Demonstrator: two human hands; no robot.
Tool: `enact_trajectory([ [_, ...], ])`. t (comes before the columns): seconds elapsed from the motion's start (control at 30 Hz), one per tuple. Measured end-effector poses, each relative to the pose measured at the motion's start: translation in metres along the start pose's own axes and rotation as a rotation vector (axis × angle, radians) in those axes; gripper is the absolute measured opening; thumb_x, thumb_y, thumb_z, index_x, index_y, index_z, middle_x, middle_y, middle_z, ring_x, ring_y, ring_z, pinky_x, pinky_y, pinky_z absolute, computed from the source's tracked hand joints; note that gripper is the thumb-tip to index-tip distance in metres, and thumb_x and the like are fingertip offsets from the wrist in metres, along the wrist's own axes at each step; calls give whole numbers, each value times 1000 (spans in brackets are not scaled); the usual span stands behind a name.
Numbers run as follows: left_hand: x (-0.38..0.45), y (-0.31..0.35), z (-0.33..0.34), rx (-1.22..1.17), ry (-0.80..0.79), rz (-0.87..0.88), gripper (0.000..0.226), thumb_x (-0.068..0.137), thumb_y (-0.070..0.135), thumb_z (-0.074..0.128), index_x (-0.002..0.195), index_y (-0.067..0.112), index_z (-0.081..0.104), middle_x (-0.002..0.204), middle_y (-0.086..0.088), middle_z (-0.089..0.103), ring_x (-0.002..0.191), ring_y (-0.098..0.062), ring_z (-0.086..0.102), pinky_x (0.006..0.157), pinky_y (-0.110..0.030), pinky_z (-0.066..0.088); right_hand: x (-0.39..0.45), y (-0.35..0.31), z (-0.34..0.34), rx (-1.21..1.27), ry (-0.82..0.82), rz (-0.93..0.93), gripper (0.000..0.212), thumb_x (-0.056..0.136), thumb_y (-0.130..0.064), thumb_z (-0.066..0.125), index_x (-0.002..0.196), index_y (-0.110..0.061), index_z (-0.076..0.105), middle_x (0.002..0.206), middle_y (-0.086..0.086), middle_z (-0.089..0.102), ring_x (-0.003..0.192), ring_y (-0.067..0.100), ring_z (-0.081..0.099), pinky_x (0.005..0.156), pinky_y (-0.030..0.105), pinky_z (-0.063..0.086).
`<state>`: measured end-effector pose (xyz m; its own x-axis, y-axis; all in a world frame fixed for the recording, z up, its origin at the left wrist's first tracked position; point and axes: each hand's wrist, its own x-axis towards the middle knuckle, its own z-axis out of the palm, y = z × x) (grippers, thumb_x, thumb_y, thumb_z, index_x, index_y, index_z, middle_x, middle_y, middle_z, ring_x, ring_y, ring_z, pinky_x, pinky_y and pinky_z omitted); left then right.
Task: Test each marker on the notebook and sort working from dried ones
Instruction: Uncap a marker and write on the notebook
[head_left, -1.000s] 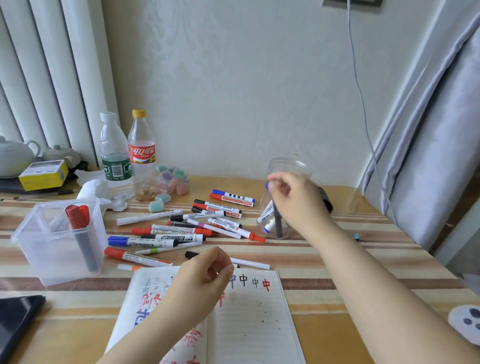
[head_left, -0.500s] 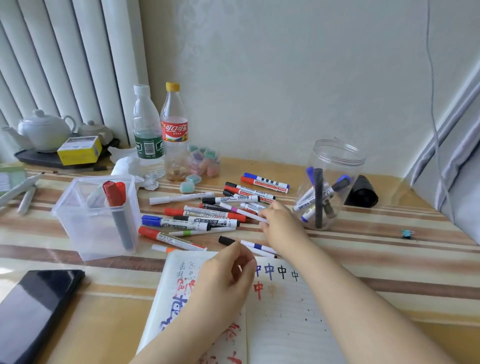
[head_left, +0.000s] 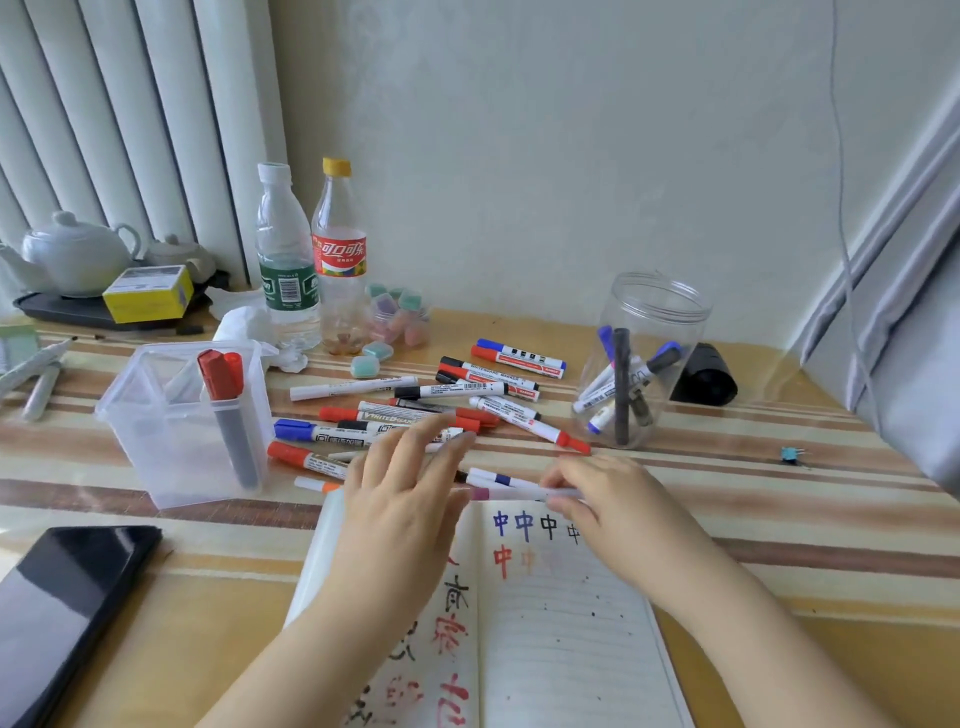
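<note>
Striped counter (head_left: 727, 525) against a pale wall, blinds at far left. Notebook (head_left: 561, 639) lies open at near edge, test characters in blue, black and red along the top of its right page.

Right hand (head_left: 605, 499): fingers curled, pinching a thin white marker (head_left: 511, 492) with a purplish cap end. Marker lies about level across the notebook's top edge, cap end pointing left.

Left hand (head_left: 402, 493): open, fingers straight and spread, held over the notebook's left page. Thumb side sits close to the marker's cap end; contact cannot be told. Fingertips are blurred, reaching toward the pile.

Pile of markers (head_left: 415, 410) scattered on the counter just beyond both hands: red, blue and black caps, lying at mixed angles.

Square clear tub (head_left: 171, 426) at left, two red-capped markers standing in it. Round clear jar (head_left: 644, 358) at right, several markers leaning inside.

Two bottles (head_left: 311, 260) stand behind the pile. Dark phone (head_left: 57, 608) at near left.
</note>
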<state>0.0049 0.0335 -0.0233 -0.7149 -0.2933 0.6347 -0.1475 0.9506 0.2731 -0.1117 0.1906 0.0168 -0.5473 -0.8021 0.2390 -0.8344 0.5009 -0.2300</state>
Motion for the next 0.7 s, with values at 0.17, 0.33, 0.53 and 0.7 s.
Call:
enact_trajectory([
  [0.17, -7, 8, 14, -17, -161, 230, 39, 90, 35, 32, 68, 18, 59, 64, 7, 55, 56, -18, 56, 54, -26, 45, -38, 1, 0, -83, -34, -3, 11, 98, -28, 44, 108, -26, 48, 103, -11, 55, 90, 9, 44, 68, 27, 33],
  [0.33, -14, 27, 14, -123, -214, 260, 35, 92, 36, 31, 68, 16, 48, 62, 3, 48, 51, -14, 48, 51, -18, 25, -49, -5, 20, -171, 120, -113, 22, 75, -41, 56, 85, -24, 64, 74, -12, 63, 68, 11, 63, 50, 17, 44],
  [0.53, -15, 26, 11, -37, -248, 404, 34, 88, 32, 34, 62, 16, 48, 52, 8, 49, 42, -11, 47, 41, -17, 31, -50, -5, 34, -127, 168, -237, 32, 93, -33, 41, 76, -16, 63, 64, -4, 56, 57, 17, 57, 38, 29, 42],
  [0.7, -17, 24, 15, -173, -319, 406, 26, 86, 27, 38, 65, 15, 48, 52, 7, 49, 41, -11, 46, 37, -18, 33, -55, 0, 32, -161, 160, -300, 30, 94, -37, 44, 83, -21, 68, 53, -7, 52, 45, 17, 54, 35, 27, 38],
])
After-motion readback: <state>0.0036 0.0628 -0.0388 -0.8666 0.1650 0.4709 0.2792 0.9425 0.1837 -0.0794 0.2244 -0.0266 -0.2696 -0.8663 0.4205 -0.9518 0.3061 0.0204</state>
